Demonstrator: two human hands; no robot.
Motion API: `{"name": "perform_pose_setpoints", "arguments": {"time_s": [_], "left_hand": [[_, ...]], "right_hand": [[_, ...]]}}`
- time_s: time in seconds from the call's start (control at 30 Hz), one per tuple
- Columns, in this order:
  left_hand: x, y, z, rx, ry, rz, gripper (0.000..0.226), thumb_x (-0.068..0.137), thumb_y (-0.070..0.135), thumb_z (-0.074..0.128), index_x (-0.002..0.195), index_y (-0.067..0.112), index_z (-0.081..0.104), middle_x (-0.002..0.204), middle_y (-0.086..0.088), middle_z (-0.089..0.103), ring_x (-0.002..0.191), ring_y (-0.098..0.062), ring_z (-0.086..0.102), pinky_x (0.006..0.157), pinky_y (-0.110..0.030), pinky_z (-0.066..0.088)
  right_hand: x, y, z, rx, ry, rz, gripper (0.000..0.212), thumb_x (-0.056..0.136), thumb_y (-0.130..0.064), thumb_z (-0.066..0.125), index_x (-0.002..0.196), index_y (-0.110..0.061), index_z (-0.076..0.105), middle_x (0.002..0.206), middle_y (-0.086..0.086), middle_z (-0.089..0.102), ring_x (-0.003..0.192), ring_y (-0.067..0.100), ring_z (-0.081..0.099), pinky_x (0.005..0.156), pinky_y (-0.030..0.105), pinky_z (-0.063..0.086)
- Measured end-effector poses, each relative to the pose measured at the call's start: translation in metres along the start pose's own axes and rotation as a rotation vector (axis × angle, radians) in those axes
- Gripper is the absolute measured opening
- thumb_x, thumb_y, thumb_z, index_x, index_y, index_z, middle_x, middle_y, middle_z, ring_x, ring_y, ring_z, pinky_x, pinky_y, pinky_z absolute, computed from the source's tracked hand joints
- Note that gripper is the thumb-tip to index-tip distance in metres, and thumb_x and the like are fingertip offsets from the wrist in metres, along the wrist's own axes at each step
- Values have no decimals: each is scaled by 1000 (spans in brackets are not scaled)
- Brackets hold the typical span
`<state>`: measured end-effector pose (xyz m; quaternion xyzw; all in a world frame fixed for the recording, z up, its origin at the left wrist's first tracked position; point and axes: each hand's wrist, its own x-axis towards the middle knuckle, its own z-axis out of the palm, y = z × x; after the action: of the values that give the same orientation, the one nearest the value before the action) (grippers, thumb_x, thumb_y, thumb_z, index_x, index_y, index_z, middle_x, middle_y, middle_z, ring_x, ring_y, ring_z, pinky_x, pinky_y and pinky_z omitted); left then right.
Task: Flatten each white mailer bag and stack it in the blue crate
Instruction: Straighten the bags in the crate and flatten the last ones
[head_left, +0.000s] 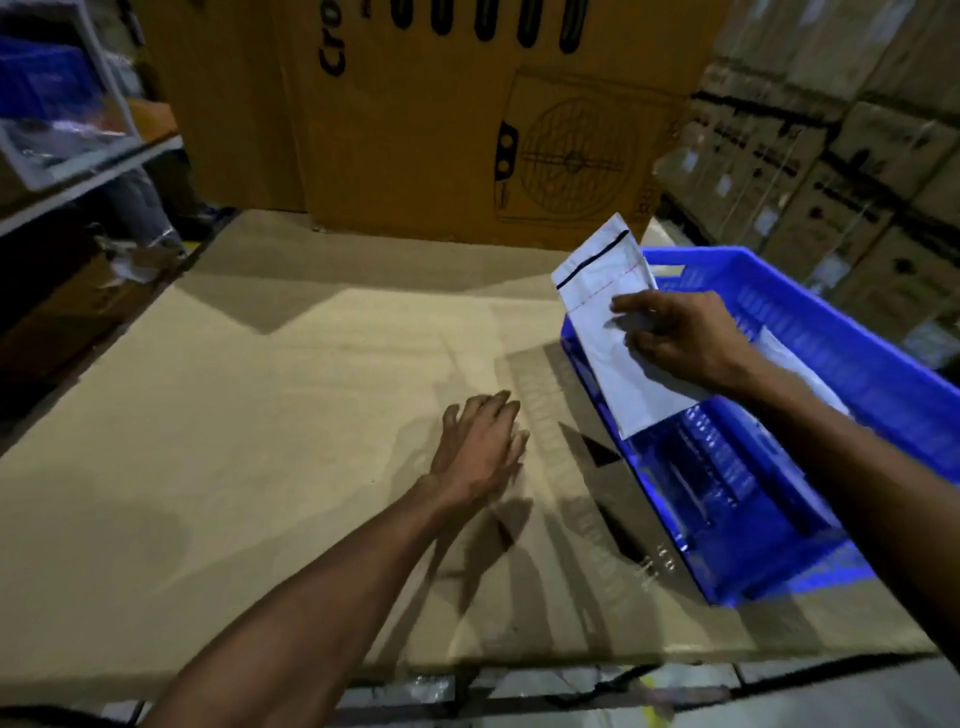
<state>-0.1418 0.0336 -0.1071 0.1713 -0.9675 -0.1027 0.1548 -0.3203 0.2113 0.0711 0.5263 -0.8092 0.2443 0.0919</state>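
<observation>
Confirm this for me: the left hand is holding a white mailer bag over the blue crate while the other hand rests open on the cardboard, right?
Not quite: the head view shows the right hand holding the white mailer bag over the blue crate; the left hand rests open on the cardboard.

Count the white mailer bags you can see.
2: one white mailer bag held by the right hand over the blue crate, another lying inside it. More may be hidden beneath.
</observation>
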Motion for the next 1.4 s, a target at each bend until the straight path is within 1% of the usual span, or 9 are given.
{"name": "perform_pose_setpoints", "arguments": {"time_s": [0.23,0.4,0.6,0.8,0.9,1.0,1.13,1.27,1.4], "left_hand": [[109,102,-62,-67,120,132,48,101,42,47,143,18,50,156,-3,42,142,-26,34,111,-51,32],[153,180,-71,3,3,163,49,103,45,43,142,17,50,159,-3,36,148,-28,23,116,-58,21],[189,264,-48,193,-222,274,53,102,50,42,137,11,53,151,-9,45,141,-32,33,111,-58,29],[212,330,19,232,-432,246,70,101,64,32,154,18,32,168,-7,11,154,-31,4,114,-69,12],[219,355,42,228,-480,304,71,102,63,28,158,20,22,169,-4,3,155,-31,-6,116,-68,6],[225,372,60,196,-494,303,71,101,65,26,155,19,33,169,-5,9,155,-31,-9,117,-69,1],[233,371,69,328,-511,274,69,99,70,17,151,31,39,160,-8,26,153,-37,2,111,-77,-1],[240,372,68,412,-544,226,64,97,70,19,150,42,40,164,-5,18,151,-39,3,101,-86,-5],[240,381,81,374,-595,181,72,92,67,34,158,42,20,169,7,7,152,-39,-15,85,-89,-18]], "right_hand": [[11,59,-62,-72,28,109,45,76,-6,75,119,-17,70,110,7,73,105,22,67,92,34,49],[3,108,-99,-135,-43,97,47,75,-3,76,120,-15,70,111,12,72,101,28,67,82,27,43],[-19,179,-132,-395,-164,93,53,75,-4,68,126,-18,65,111,23,68,102,39,63,84,43,50],[-41,221,-138,-607,-290,93,50,81,-12,59,130,-25,56,121,15,65,107,33,62,76,36,48],[-51,235,-139,-627,-304,102,50,79,-12,61,127,-21,57,118,15,66,105,34,63,73,35,48],[-60,246,-138,-616,-320,98,47,80,-16,63,126,-18,57,118,15,65,104,36,63,77,39,52],[-67,261,-126,-578,-309,71,47,78,-8,60,123,-17,56,121,10,63,101,37,64,73,42,55],[-67,261,-115,-560,-286,4,31,80,-8,59,110,-11,56,109,12,63,96,38,63,71,45,55],[-69,258,-98,-588,-330,12,21,89,-18,58,109,-9,58,109,13,62,101,37,63,69,41,47]]}}
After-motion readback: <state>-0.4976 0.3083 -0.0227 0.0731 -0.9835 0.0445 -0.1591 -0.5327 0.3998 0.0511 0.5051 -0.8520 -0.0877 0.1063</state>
